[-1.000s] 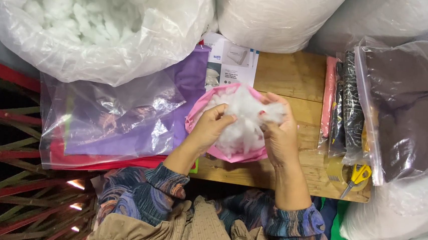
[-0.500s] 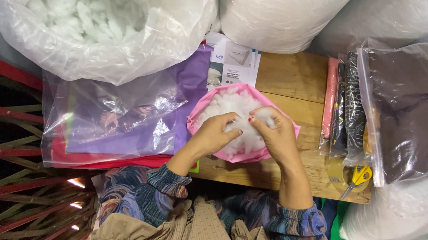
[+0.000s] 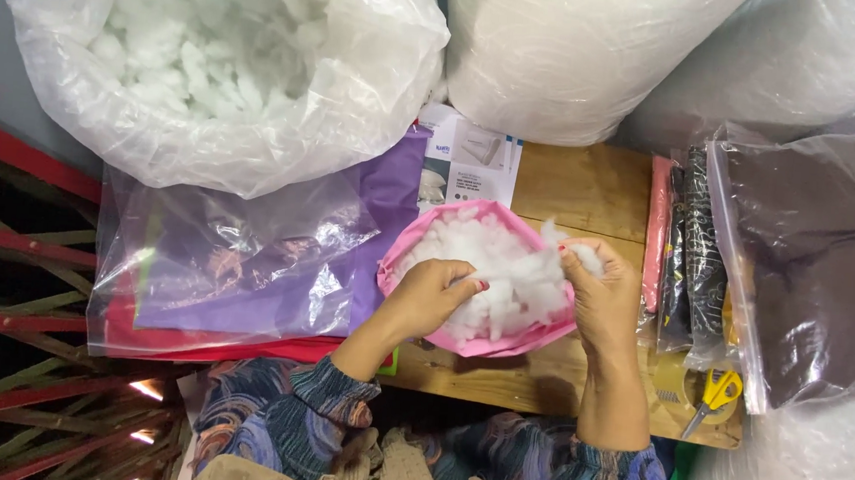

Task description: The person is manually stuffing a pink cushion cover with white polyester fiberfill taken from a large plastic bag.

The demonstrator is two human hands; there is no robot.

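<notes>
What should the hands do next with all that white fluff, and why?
Probably push the loose tuft at the right hand down into the pink cover. The white fluff is heaped above the cover's rim, and strands stick out near the right fingers. The left hand already presses on the pile, so tucking the stray bit in would likely keep it from spilling onto the wooden table.

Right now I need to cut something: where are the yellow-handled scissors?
In the head view, the scissors lie at the table's lower right corner, beside the tape roll, right of the right hand.
</notes>
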